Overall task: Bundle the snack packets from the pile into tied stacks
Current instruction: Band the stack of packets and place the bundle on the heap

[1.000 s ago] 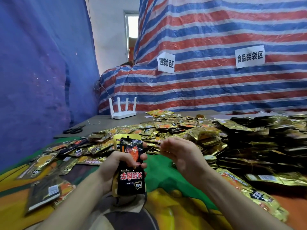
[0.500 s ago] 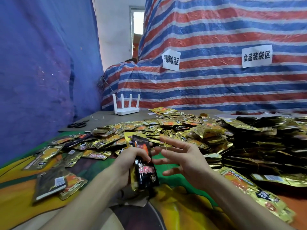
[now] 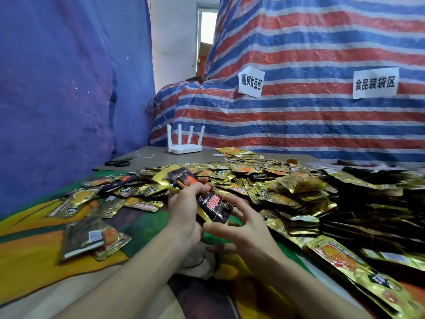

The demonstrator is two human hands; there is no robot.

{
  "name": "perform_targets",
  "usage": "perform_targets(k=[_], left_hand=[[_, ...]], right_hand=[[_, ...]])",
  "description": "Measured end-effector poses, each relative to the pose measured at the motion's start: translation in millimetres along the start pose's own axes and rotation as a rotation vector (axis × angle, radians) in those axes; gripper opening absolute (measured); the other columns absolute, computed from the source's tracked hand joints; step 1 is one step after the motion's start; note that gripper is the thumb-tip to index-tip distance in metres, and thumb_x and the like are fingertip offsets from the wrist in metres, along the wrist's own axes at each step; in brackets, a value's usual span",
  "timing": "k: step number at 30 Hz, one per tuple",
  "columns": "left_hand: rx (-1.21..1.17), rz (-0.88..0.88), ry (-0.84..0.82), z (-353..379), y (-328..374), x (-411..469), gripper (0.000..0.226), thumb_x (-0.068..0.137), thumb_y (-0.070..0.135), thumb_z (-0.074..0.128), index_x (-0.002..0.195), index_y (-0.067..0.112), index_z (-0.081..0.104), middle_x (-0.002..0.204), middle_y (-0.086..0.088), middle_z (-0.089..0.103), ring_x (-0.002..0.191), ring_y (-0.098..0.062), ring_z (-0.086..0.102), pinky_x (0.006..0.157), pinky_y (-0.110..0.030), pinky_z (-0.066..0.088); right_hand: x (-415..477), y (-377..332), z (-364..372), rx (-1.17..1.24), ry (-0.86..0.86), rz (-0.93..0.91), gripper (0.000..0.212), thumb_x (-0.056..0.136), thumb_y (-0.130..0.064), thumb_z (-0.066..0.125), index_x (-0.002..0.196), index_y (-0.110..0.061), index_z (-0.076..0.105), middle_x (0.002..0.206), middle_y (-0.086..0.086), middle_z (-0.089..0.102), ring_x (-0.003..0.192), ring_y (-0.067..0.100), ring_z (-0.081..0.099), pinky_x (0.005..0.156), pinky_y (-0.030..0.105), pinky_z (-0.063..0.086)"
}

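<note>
My left hand (image 3: 184,212) grips a stack of snack packets (image 3: 212,204), a black one on top and gold ones behind, tilted with its top pointing away to the left. A thin string (image 3: 218,209) crosses the stack's lower end. My right hand (image 3: 248,233) sits at that end, fingers spread and curved, with the string stretched between forefinger and thumb. Behind and to the right lies the big pile of gold packets (image 3: 276,187).
Darker stacked packets (image 3: 379,203) fill the right side. Loose packets (image 3: 92,236) lie at the left on a colourful mat. At the back stand a white router (image 3: 185,148), black scissors (image 3: 119,161) and a bit of string (image 3: 145,155). Striped tarpaulin carries two paper signs.
The stack has tilted from upright to slanting left. My right hand opened from a fist and moved in to the stack's lower end with the string.
</note>
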State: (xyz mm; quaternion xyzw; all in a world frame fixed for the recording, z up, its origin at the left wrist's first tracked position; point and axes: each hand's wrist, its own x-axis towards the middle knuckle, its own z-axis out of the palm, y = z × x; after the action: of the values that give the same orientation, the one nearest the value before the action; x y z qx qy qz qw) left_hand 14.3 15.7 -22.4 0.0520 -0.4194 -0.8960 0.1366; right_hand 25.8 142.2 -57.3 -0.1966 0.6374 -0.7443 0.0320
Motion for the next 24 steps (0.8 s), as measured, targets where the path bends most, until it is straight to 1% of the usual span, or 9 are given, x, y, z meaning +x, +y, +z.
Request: perform_targets(k=[3, 5, 7, 9, 11, 14, 18, 21, 24], left_hand=[[0.023, -0.047, -0.011, 1.5, -8.1, -6.6, 0.012, 0.086, 0.001, 0.063, 0.087, 0.006, 0.074, 0.086, -0.013, 0.073, 0.074, -0.030, 0.070, 0.069, -0.043, 0.062], [0.004, -0.117, -0.024, 3.6, -14.2, -10.4, 0.011, 0.087, 0.003, 0.063, 0.086, 0.003, 0.075, 0.083, -0.017, 0.074, 0.067, -0.031, 0.072, 0.057, -0.039, 0.062], [-0.020, -0.167, -0.040, 5.4, -18.7, -12.8, 0.013, 0.089, 0.005, 0.063, 0.086, 0.001, 0.075, 0.085, -0.022, 0.074, 0.067, -0.034, 0.073, 0.053, -0.038, 0.061], [-0.025, -0.185, -0.072, 6.0, -22.2, -14.7, 0.016, 0.090, 0.007, 0.063, 0.094, -0.001, 0.076, 0.096, -0.026, 0.074, 0.079, -0.038, 0.074, 0.058, -0.039, 0.062], [-0.023, -0.194, -0.101, 5.8, -23.7, -17.5, 0.020, 0.092, 0.010, 0.061, 0.097, -0.001, 0.077, 0.105, -0.026, 0.074, 0.093, -0.039, 0.074, 0.073, -0.042, 0.064], [-0.003, -0.238, -0.131, 5.3, -24.8, -20.6, 0.024, 0.093, 0.013, 0.059, 0.105, 0.002, 0.076, 0.112, -0.021, 0.074, 0.104, -0.040, 0.071, 0.089, -0.047, 0.059], [0.064, -0.235, -0.095, 4.3, -24.7, -20.6, 0.024, 0.091, 0.013, 0.063, 0.109, 0.001, 0.072, 0.112, -0.027, 0.072, 0.105, -0.043, 0.070, 0.086, -0.049, 0.057], [0.100, -0.155, -0.099, 2.2, -21.5, -16.1, 0.025, 0.091, 0.013, 0.060, 0.108, 0.006, 0.077, 0.108, -0.024, 0.074, 0.100, -0.039, 0.072, 0.088, -0.049, 0.059], [0.087, -0.152, -0.131, -1.8, -16.3, -9.1, 0.030, 0.093, 0.013, 0.053, 0.105, 0.008, 0.080, 0.110, -0.023, 0.074, 0.102, -0.038, 0.069, 0.092, -0.048, 0.054]], right_hand=[[-0.9, 2.1, 2.8, -0.022, 0.014, -0.068, 0.069, 0.054, -0.013, 0.091, 0.117, -0.030, 0.068, 0.104, -0.003, 0.075, 0.099, 0.027, 0.074, 0.081, 0.052, 0.062], [0.9, 2.0, 0.1, -0.032, 0.016, -0.119, 0.072, 0.054, -0.011, 0.089, 0.120, -0.024, 0.065, 0.103, -0.010, 0.076, 0.099, 0.017, 0.074, 0.086, 0.041, 0.062], [2.9, 1.8, -3.5, -0.033, 0.031, -0.159, 0.074, 0.053, -0.008, 0.088, 0.121, -0.020, 0.063, 0.107, -0.012, 0.076, 0.100, 0.011, 0.074, 0.087, 0.031, 0.061], [4.1, 2.9, -7.0, -0.038, 0.054, -0.187, 0.075, 0.052, -0.006, 0.088, 0.122, -0.016, 0.063, 0.113, -0.008, 0.075, 0.102, 0.011, 0.074, 0.083, 0.026, 0.060], [4.2, 2.2, -11.8, -0.049, 0.082, -0.198, 0.080, 0.052, -0.007, 0.089, 0.125, -0.016, 0.060, 0.120, -0.003, 0.073, 0.103, 0.013, 0.073, 0.079, 0.025, 0.059], [5.2, -1.9, -19.2, -0.181, 0.097, -0.172, 0.098, 0.049, -0.019, 0.092, 0.137, -0.036, 0.053, 0.129, -0.006, 0.063, 0.114, 0.012, 0.067, 0.093, 0.037, 0.058], [6.1, 1.7, -22.3, -0.187, 0.041, -0.163, 0.075, 0.048, -0.025, 0.092, 0.118, -0.033, 0.068, 0.122, -0.001, 0.069, 0.104, 0.018, 0.073, 0.091, 0.040, 0.060], [7.8, 4.1, -19.7, -0.225, -0.019, -0.135, 0.078, 0.052, -0.026, 0.091, 0.125, -0.033, 0.065, 0.114, -0.007, 0.074, 0.103, 0.013, 0.073, 0.086, 0.030, 0.059], [10.7, 2.1, -17.3, -0.250, -0.059, -0.097, 0.066, 0.058, -0.026, 0.085, 0.119, -0.034, 0.063, 0.103, -0.013, 0.076, 0.095, 0.010, 0.074, 0.076, 0.023, 0.057]])
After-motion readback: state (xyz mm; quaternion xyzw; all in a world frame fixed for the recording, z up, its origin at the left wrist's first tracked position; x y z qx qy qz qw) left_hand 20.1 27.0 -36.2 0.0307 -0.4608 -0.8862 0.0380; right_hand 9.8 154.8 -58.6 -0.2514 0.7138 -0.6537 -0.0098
